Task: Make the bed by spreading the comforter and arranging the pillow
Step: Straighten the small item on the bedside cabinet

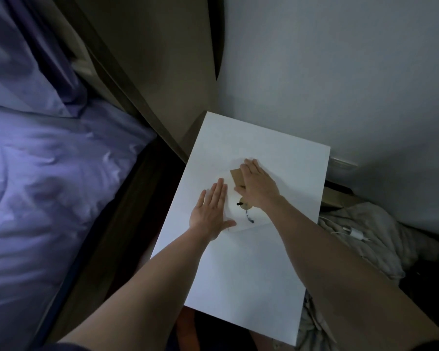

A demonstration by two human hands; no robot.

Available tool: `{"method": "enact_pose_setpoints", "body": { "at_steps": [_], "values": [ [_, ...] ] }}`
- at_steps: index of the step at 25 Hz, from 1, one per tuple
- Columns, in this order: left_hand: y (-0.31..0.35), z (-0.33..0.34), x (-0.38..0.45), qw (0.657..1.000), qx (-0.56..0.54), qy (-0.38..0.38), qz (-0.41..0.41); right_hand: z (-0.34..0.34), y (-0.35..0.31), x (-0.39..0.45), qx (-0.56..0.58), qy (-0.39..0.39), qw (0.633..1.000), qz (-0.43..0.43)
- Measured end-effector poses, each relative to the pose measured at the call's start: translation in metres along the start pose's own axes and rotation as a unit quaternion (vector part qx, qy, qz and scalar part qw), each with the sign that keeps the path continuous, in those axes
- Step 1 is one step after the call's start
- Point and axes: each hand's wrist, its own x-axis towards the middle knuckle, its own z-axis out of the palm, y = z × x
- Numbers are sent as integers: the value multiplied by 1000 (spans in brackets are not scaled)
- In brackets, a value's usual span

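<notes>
While both hands rest on the white bedside table (251, 262), the bed waits off to our left, untouched by either. Left hand (210, 211) lies flat, palm down, fingers straight and together, holding nothing; right hand (257, 184) is likewise spread flat, fingers extended, pressing on a brown card (236, 177) near the table's middle, not gripping it. Between the hands we note a small round object with a short cord (246, 207); what it is we cannot tell. Comforter (48, 198), lilac, lies rumpled across the mattress, its long axis running from the headboard (127, 79) toward us, parallel to the table's left edge. Pillow (18, 72) sits at the head end, leaning against the headboard, well apart from both hands. Left hand is the nearer to the bedding; we judge the coming move calls for a turn leftward and a reach across the dark gap along the bed frame. Heaped pale cloth and a charger (355, 233) lie beyond the table's right edge, out of the way. Spreading not yet begun, by our reckoning.
</notes>
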Motion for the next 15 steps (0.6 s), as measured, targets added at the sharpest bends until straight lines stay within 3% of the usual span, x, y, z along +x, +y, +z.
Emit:
{"method": "enact_pose_setpoints", "body": {
  "at_steps": [7, 15],
  "values": [
    [2, -1, 1, 1000, -1, -16, -13, 3, -7, -24, 9, 73, 997, 20],
    [1, -12, -1, 998, -45, -38, 4, 11, 5, -46, 71, 51, 995, 40]
  ]
}}
